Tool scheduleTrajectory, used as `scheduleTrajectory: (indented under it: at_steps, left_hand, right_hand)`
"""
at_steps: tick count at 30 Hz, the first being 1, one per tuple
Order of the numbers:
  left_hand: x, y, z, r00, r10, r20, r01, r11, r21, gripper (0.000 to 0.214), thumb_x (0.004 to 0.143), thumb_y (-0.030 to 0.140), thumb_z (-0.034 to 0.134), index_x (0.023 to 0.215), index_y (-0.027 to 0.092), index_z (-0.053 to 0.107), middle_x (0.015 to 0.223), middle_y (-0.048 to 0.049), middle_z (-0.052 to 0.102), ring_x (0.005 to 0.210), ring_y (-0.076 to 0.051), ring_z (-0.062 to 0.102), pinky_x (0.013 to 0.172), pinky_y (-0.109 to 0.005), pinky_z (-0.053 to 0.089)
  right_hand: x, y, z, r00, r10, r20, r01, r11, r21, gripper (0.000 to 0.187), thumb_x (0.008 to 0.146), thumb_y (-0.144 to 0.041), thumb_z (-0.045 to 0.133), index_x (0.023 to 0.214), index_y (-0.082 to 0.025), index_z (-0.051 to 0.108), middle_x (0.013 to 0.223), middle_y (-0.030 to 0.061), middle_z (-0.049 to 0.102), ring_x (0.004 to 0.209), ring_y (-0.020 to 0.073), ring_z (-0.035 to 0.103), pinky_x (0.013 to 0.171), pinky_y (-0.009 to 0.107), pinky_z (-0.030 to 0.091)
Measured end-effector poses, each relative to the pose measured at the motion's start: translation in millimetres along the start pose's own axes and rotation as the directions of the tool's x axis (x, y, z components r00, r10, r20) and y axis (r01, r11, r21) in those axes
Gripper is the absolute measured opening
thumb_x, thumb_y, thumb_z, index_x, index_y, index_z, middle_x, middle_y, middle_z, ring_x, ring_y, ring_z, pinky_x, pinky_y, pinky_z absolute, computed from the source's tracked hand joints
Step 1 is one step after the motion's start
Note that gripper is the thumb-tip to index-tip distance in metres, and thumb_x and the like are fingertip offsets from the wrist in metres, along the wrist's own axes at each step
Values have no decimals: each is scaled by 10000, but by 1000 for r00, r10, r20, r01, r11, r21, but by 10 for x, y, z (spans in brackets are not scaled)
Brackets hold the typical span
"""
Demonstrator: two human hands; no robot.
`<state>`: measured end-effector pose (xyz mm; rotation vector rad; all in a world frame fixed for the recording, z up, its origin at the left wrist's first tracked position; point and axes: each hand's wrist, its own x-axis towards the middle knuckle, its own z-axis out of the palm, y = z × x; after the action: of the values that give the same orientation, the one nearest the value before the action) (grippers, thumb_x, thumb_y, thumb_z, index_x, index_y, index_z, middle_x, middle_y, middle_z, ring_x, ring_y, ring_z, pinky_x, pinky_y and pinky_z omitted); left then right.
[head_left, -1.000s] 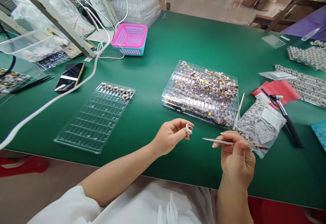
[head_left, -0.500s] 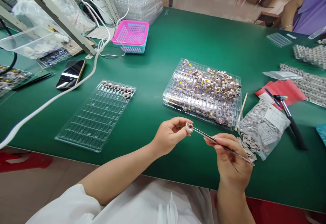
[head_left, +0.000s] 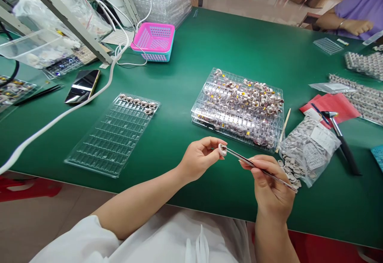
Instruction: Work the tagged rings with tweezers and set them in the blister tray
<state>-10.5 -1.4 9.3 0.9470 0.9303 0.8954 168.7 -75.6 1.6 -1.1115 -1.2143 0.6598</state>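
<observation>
My left hand (head_left: 199, 157) pinches a small white ring-shaped part (head_left: 222, 150) between thumb and fingers, just above the green table (head_left: 209, 48). My right hand (head_left: 273, 189) grips metal tweezers (head_left: 257, 167), and their tip touches the ring part. A stack of clear trays (head_left: 239, 109) heaped with similar small parts lies just behind my hands. To the left lies a clear compartment tray (head_left: 112, 135) with one row of parts (head_left: 137, 103) along its far end. A plastic bag of parts (head_left: 308, 149) lies open at my right.
A pink basket (head_left: 154, 42), a phone (head_left: 82, 86), black tweezers (head_left: 38, 95) and white cables (head_left: 60, 115) lie at the left. A red sheet (head_left: 332, 105), a small hammer (head_left: 341, 141), a wooden stick (head_left: 283, 125) and more filled trays (head_left: 362, 95) are at the right. Another person's arm (head_left: 347, 24) rests at the far right corner.
My right hand swung the tweezers from level and apart to angled up-left, bringing the tip onto the ring part in my left hand. Another person's arm came into view at far right.
</observation>
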Motion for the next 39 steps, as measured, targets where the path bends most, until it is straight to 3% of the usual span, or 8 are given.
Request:
scheduleTrajectory:
  at_steps: [30, 39]
  left_hand:
    - [3, 12, 13, 1000, -5, 9, 5, 1000, -1, 209, 740, 257, 756, 898, 127, 716, 763, -29, 695, 668, -131, 660, 684, -260, 574]
    - [13, -6, -10, 999, -2, 32, 1, 1000, 24, 208, 757, 258, 746, 915, 126, 719, 749, -26, 694, 665, -131, 665, 683, -255, 576]
  right_hand:
    - [20, -19, 22, 1000, 19, -7, -19, 999, 42, 199, 899, -112, 625, 1019, -229, 731, 999, 53, 650, 796, 187, 732, 720, 388, 692]
    - [26, -5, 30, 995, 100, 6, -100, 987, 126, 194, 912, -109, 612, 1012, -229, 727, 992, 45, 635, 827, 184, 724, 747, 395, 688]
